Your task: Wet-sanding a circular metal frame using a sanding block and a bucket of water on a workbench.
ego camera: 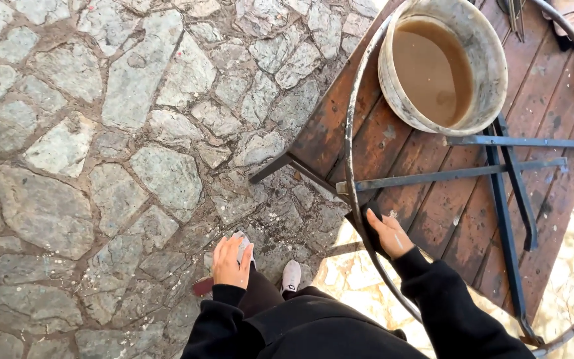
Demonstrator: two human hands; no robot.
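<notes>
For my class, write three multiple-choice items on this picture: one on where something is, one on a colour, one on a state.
1. Where does the bucket stand?
A. on the wooden table
B. on the stone paving
C. beside the shoe

2. What colour is the water in the bucket?
A. clear blue
B. muddy brown
C. green

3. What is the right hand doing?
A. lifting the bucket
B. hanging free in the air
C. resting on the metal hoop at the table's edge

Answers: 1 A, the bucket sits on the reddish planks. 2 B, the liquid is opaque brown. 3 C, the hand lies against the dark ring at the table's near corner; the left hand holds a pale cloth.
</notes>
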